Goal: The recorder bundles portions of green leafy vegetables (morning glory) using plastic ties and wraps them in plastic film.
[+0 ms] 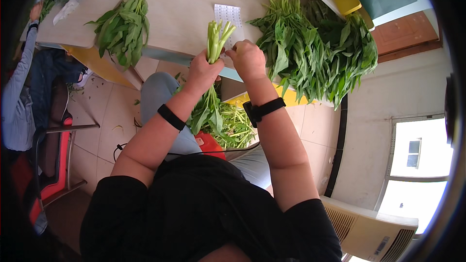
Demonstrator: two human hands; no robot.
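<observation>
My left hand grips a bunch of leafy greens around its pale cut stems. The stem ends point up and away from me, and the leaves hang below my fist. Just right of the stems, my right hand has its thumb and fingertips drawn together. Whether something thin is pinched there is hard to make out. Behind both hands lies a white sheet of printed labels on the table, its lower part covered by my right hand.
A large heap of greens overhangs the table at right. At left lies another bunch with a tag on its stems. Below my hands are loose stems and a red object. Another person's arm reaches in beside a red chair.
</observation>
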